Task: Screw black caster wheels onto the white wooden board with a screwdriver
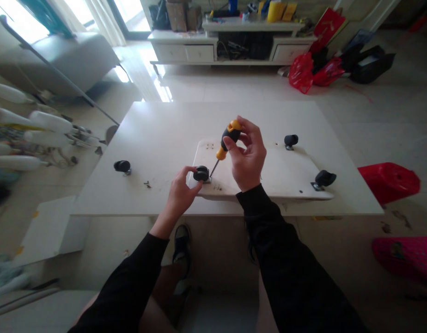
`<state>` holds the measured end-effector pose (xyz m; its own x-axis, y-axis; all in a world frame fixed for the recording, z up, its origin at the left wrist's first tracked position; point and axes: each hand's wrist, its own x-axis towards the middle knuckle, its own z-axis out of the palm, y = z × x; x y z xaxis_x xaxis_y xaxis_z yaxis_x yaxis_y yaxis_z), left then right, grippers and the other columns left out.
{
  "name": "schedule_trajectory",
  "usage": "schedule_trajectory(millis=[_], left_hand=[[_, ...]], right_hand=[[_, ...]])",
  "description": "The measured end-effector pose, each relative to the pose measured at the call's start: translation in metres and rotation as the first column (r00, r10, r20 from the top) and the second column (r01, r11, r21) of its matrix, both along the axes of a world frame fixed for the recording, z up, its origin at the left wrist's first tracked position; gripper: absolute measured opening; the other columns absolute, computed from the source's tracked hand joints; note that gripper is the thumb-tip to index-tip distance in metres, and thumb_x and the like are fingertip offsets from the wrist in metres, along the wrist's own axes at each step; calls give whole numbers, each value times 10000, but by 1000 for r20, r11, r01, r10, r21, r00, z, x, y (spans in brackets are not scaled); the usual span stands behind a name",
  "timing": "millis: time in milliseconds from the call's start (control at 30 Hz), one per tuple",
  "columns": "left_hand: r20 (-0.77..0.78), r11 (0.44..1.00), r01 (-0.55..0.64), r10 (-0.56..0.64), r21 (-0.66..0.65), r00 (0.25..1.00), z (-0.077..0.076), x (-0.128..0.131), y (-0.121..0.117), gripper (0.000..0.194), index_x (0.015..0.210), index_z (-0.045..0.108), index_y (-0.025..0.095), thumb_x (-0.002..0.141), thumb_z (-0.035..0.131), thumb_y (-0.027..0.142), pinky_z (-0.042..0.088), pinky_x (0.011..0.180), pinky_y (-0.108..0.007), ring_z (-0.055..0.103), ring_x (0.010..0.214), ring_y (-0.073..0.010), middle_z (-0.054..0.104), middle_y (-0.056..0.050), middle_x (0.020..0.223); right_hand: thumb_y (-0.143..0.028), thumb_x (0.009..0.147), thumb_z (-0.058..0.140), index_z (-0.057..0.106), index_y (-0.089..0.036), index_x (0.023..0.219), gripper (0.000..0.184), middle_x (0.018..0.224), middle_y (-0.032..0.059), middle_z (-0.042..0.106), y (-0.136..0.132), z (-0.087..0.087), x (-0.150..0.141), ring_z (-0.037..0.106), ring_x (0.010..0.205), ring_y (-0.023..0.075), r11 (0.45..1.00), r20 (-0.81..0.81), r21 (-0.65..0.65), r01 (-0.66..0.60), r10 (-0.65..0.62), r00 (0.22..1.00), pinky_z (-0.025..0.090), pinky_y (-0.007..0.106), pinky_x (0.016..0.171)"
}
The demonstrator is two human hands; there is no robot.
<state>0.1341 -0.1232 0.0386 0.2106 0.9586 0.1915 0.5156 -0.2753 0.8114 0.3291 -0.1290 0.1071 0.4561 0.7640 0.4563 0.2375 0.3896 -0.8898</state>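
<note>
From my end, the black twin-wheel caster (201, 173) sits on the white board (283, 171) at the fingertips of my left hand (180, 192), which pinches it, likely steadying its plate, while my right hand (250, 159) grips the yellow-and-black screwdriver (230, 134), slanted tip-down to that plate. Two more casters (290, 140) stand right of both hands; left of them, a fourth caster (122, 166) and loose screws (147, 184) wait on the white counter (165, 134), probably for reach.
</note>
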Motion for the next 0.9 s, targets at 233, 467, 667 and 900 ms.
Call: schedule_trajectory(millis=[233,467,667,900], left_hand=[[0,1000,-3,3,-3,1000,-5,0,-1,313,1086,607,246,813,753,198,460,1100,-483,658,1128,-285,716,-64,1138],[54,998,-10,13,-55,998,-13,3,-5,578,1324,519,268,810,774,201,482,1077,-477,645,1236,-292,692,-98,1272],[26,999,5,-3,-45,1000,-12,4,-5,542,1319,592,240,809,765,183,487,1100,-501,644,1229,-302,686,-119,1295],[-2,1000,1,-1,-13,1000,-11,4,-4,479,1265,615,225,806,744,176,513,1088,-519,659,1214,-285,704,-100,1259]], right_hand=[[-470,890,714,614,-371,1317,450,1348,-7,689,-1,0,0,715,1109,168,1000,2,9,-1,1,1000,654,263,719],[-492,897,703,618,-367,1317,447,1374,2,686,0,0,-3,717,1107,175,999,19,27,-24,23,1000,675,298,762],[-297,975,500,580,-358,1402,438,1421,1,681,2,2,-3,688,1186,149,998,96,14,-66,65,993,659,293,896],[-331,951,634,527,-384,1418,482,1376,27,642,10,-7,-2,656,1109,166,998,199,44,-38,28,980,654,306,852]])
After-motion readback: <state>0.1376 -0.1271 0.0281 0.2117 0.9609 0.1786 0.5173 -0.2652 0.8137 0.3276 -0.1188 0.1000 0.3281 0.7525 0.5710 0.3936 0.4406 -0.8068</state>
